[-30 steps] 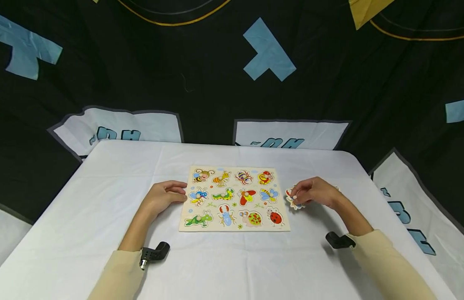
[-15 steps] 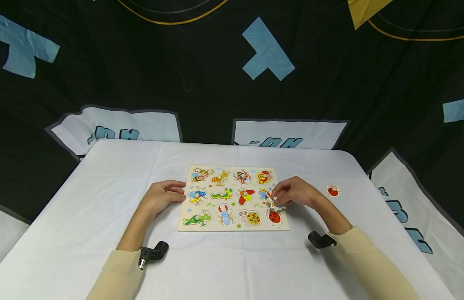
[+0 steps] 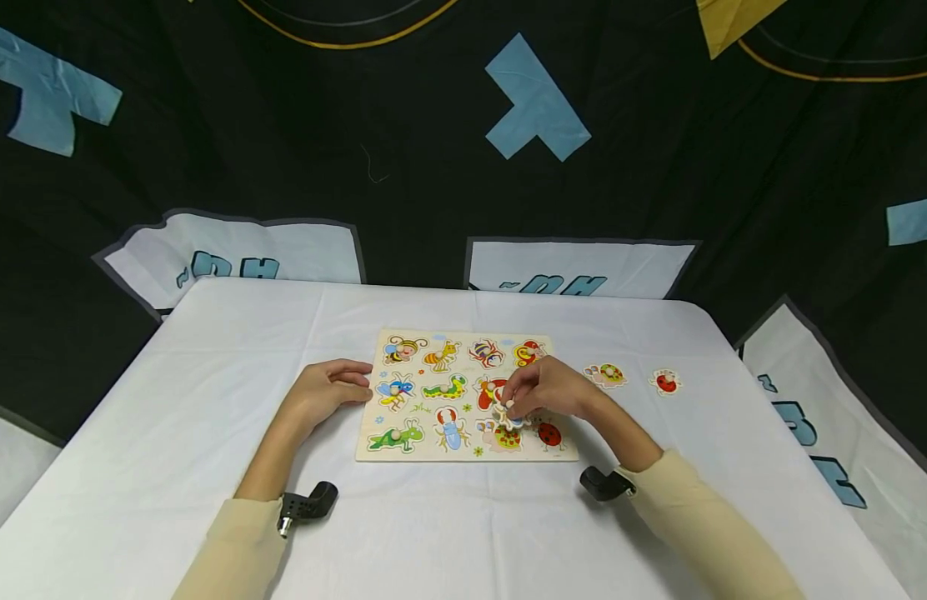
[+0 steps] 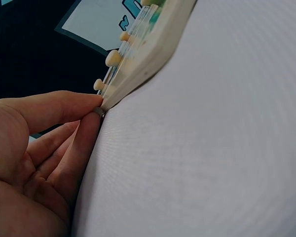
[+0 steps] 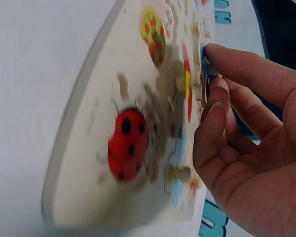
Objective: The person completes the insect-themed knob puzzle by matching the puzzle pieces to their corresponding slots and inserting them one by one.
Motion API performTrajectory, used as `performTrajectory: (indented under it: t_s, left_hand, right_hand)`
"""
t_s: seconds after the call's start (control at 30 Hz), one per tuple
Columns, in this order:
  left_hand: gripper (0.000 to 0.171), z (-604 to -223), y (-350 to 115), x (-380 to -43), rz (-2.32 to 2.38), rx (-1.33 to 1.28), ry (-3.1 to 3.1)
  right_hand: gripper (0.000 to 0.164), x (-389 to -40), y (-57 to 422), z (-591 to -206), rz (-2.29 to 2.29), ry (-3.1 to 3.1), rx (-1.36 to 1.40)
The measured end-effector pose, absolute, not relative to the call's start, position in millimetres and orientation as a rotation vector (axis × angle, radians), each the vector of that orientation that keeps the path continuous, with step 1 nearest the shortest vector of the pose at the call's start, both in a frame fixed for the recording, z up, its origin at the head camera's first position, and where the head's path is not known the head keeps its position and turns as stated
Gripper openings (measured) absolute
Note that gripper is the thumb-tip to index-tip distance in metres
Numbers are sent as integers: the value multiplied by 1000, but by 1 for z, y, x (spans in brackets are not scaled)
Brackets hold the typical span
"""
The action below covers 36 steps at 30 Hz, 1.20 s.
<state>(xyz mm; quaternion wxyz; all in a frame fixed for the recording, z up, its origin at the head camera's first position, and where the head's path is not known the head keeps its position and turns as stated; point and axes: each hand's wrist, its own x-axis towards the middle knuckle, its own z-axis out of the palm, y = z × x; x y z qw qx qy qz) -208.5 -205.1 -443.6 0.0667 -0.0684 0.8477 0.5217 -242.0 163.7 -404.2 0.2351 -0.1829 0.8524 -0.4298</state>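
Note:
My right hand (image 3: 549, 387) pinches a wooden beetle puzzle piece (image 3: 514, 422) by its knob, over the lower right part of a peg puzzle board (image 3: 426, 408). In the right wrist view, that piece (image 5: 203, 59) is seen edge-on at the thumb and fingertips, its face mostly hidden. On the board beneath, a printed red ladybug (image 5: 128, 143) shows without a knob. My left hand (image 3: 330, 396) holds the board's left edge with thumb and forefinger, as the left wrist view shows close up. Several knobbed insect pieces sit in the board's upper rows.
Right of the board, a snail piece (image 3: 604, 375) and a ladybug piece (image 3: 665, 382) lie on the white tablecloth (image 3: 433, 533). A black patterned cloth (image 3: 426, 167) hangs behind the table.
My right hand has carried the beetle piece leftward from the table beside the board to above it, uncovering the snail and ladybug pieces. My left hand stays at the board's edge.

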Motion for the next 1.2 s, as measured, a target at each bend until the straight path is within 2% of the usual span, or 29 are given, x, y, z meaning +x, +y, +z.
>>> performTrajectory:
  t_s: [0.5,1.2]
  left_hand:
    - [50,-444,-205,-208,1571,-200,2572]
    - [51,-442,-204,-207,1585,-227,2540]
  right_hand:
    - [14,-233,120,-410,-1119,2294,-671]
    - [13,-222,85,-415,-1095,2310,-662]
